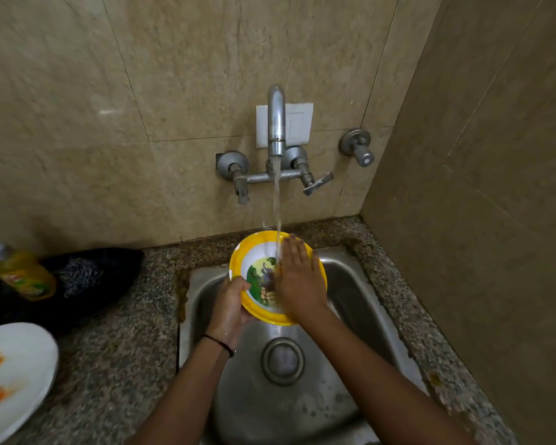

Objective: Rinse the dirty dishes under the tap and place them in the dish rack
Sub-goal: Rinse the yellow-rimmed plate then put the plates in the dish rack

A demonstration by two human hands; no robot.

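Bowl (254,252): head view, yellow rim, white inside with a cartoon print, held tilted over the far part of the sink, right under the tap stream.
Water (276,203): running from the tap, lands inside the bowl at the right hand's fingertips, spills off the near rim toward the drain.
Left hand (230,303): closed on the bowl's near-left rim, thumb over the edge, fingers underneath. Black thread band on the wrist.
Right hand (297,284): flat and open, palm down, pressed on the bowl's inner surface, covers its right half. Gripping nothing.
Tap (276,123): wall-mounted steel spout with two lever valves; a separate knob sits on the wall to the right.
Sink (360,284): steel basin set in a speckled granite counter, drain (282,361) near-centre, wet floor.
Plate (20,364): white, orange smears on it, lies on the counter at the near left, well apart from the sink.
Soap bottle (26,277): yellow, lying on its side at far left, beside a black bag (103,268) with a steel scrubber on it.
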